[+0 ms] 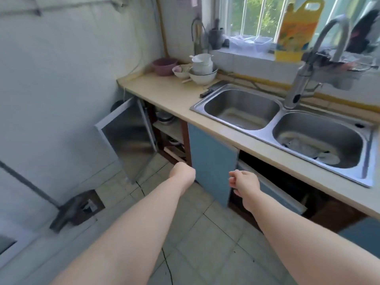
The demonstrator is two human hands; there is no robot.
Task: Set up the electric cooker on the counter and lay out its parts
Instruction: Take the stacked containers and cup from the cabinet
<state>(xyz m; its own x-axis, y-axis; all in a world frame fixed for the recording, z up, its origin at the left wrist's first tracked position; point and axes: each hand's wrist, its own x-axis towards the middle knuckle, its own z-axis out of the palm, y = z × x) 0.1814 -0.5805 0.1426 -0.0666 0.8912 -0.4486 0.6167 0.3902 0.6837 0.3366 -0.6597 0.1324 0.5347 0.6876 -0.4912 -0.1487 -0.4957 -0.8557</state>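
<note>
Both my arms stretch forward over the tiled floor toward the lower cabinets. My left hand (183, 173) is bent down at the wrist, so its fingers are hidden. My right hand (243, 181) is loosely curled with nothing in it, just in front of a blue cabinet door (211, 161). The far-left cabinet (168, 130) stands open, its mirrored door (127, 138) swung out. Metal pots (165, 118) sit on its shelves. I cannot make out an electric cooker among them. The beige counter (164, 93) runs along the wall above.
A double steel sink (287, 124) with a tall faucet (304, 79) fills the counter's right part. Stacked white bowls (202, 68) and a pink bowl (164, 65) stand at the back left. A knife (211, 89) lies beside the sink. A mop head (72, 208) rests on the floor at left.
</note>
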